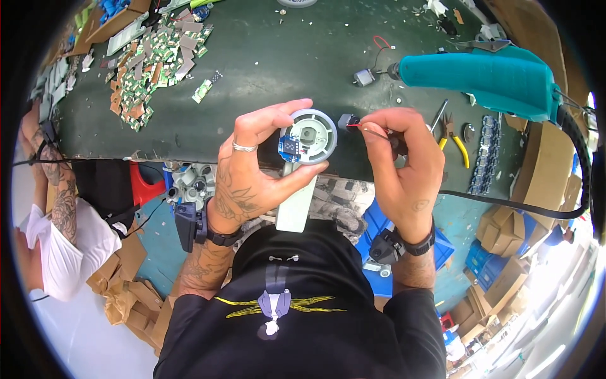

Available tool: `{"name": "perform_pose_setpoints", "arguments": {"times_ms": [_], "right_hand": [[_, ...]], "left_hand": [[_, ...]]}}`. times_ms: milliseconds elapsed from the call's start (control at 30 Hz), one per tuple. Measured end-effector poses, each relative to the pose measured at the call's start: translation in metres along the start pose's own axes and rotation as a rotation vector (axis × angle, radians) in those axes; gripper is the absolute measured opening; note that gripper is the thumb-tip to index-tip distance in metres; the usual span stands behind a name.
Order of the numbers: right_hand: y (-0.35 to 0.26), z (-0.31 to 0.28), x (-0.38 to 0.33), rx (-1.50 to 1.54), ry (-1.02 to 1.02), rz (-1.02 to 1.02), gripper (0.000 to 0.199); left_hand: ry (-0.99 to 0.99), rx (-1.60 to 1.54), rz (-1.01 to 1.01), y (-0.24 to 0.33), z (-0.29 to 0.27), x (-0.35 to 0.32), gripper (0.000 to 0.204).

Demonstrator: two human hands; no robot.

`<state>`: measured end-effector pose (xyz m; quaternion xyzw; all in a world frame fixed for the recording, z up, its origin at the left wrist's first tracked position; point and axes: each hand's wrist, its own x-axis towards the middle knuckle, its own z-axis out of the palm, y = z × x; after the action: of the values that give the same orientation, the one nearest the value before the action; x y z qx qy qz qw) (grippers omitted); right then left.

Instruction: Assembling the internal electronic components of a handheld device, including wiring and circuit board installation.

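Observation:
My left hand (252,155) is closed around a grey plastic fan housing (325,120), a round ring with a pale handle pointing down towards me. Thumb and fingers clasp the ring from its left side. A small blue circuit board (289,147) sits at the ring's lower left. Just right of the housing, my right hand (407,158) pinches the red and dark wires of a small electric motor (345,122). That motor sticks out left of the fingertips, apart from the ring. Other items inside the right palm are partly hidden.
A teal power screwdriver (473,76) lies at the far right, near another small motor (364,78). Yellow-handled pliers (464,151) and strips of metal parts (485,155) lie right. Circuit boards (151,69) are heaped at the far left. Another person's arm (62,189) reaches in at left.

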<state>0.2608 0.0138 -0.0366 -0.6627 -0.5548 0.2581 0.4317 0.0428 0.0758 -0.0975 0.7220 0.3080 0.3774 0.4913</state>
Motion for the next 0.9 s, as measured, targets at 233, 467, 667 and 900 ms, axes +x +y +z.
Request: {"name": "perform_pose_setpoints", "arguments": {"times_ms": [233,467,667,900], "right_hand": [[-0.002,-0.001,-0.002,0.046,0.091,-0.065,0.011],[0.002,0.003,-0.002,0.097,0.118,-0.077,0.011],[0.006,0.003,-0.002,-0.023,0.044,-0.021,0.012],[0.008,0.003,-0.002,-0.090,0.004,-0.022,0.012]], "left_hand": [[0.006,-0.011,-0.004,0.000,0.001,0.000,0.081],[0.079,-0.018,0.019,-0.001,0.004,0.001,0.073],[0.003,0.030,0.027,-0.003,-0.001,0.000,0.078],[-0.061,0.230,0.149,0.004,-0.008,0.006,0.074]]}}
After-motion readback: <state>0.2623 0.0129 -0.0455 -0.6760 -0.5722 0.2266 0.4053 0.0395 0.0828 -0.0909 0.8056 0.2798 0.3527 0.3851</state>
